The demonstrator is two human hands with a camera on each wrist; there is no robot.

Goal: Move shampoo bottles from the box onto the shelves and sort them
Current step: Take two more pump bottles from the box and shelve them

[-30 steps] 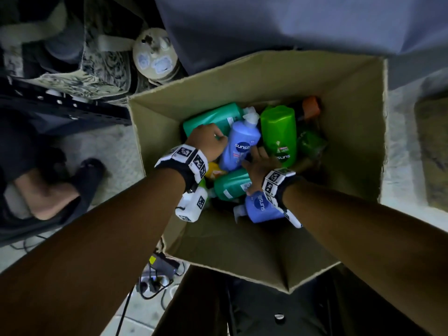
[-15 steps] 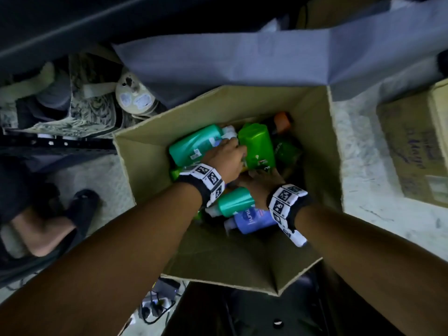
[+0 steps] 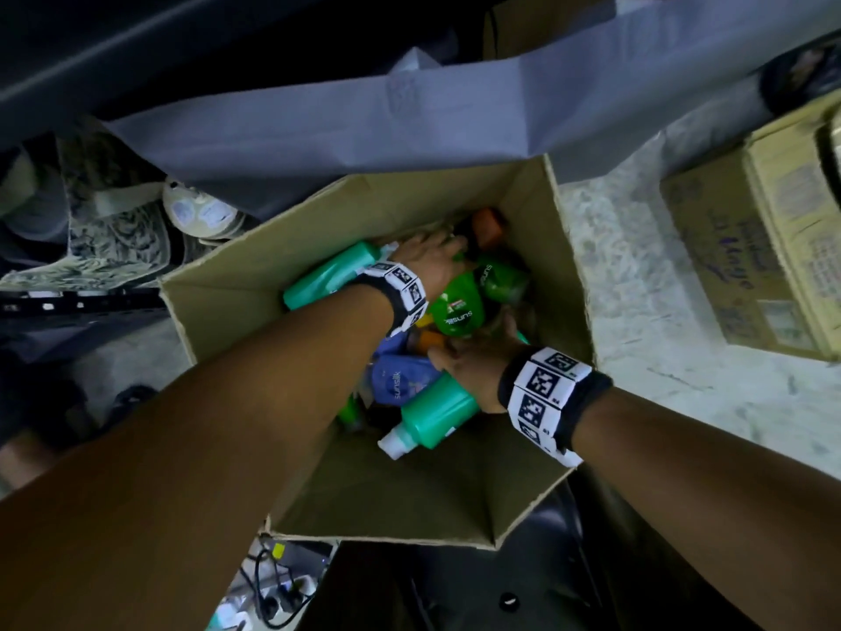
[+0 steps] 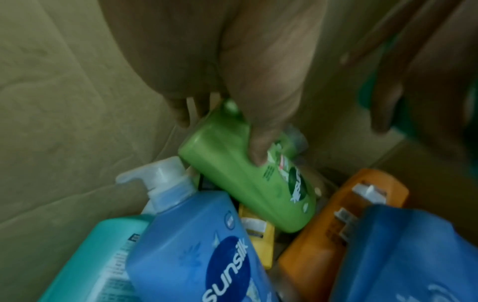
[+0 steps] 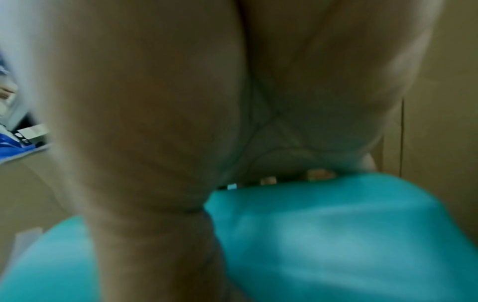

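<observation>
Head cam: my left hand (image 3: pixel 432 257) clamps a green bottle (image 4: pixel 248 175), right hand (image 3: pixel 478 362) wraps a teal bottle (image 3: pixel 437 412), ready for lifting from the box (image 3: pixel 236 289).

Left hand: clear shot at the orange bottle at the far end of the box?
Probably yes. The left hand grips a green bottle, so it is occupied, but the orange bottle lies uncovered just past its fingers, with nothing on top in the head view.
</observation>
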